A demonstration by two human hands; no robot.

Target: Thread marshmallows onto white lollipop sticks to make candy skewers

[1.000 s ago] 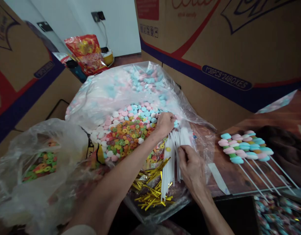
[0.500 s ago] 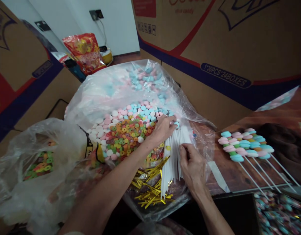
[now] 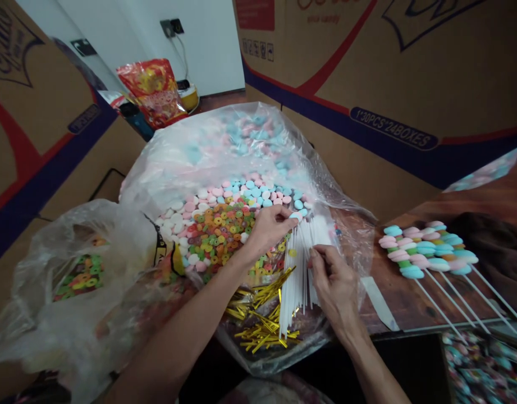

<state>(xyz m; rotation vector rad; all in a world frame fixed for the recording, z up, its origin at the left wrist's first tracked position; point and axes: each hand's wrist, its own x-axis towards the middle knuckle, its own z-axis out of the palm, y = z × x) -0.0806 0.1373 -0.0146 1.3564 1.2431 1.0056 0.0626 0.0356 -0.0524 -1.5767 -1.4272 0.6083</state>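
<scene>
My left hand [image 3: 270,225] reaches across the loose candy with its fingertips pinched on a pale blue and white candy disc [image 3: 296,216], just above the top ends of the white sticks [image 3: 298,269]. My right hand [image 3: 334,278] is curled closed at the right side of the stick bundle, thumb against forefinger; what it holds, if anything, is hidden. Left of the sticks lie colourful ring candies [image 3: 218,227], with pink, white and blue candy discs [image 3: 252,191] behind them. Gold twist ties [image 3: 266,331] lie below the rings.
Finished candy skewers [image 3: 426,247] lie on the wooden table at the right. Below them sits a box of wrapped candies [image 3: 489,365]. A clear bag of ring candies [image 3: 83,275] is at the left. Large cartons [image 3: 388,73] stand behind, near a red candy packet [image 3: 155,92].
My left hand has closed on a blue and white disc and drawn back slightly toward me. My right hand stays beside the sticks. The view has shifted a little.
</scene>
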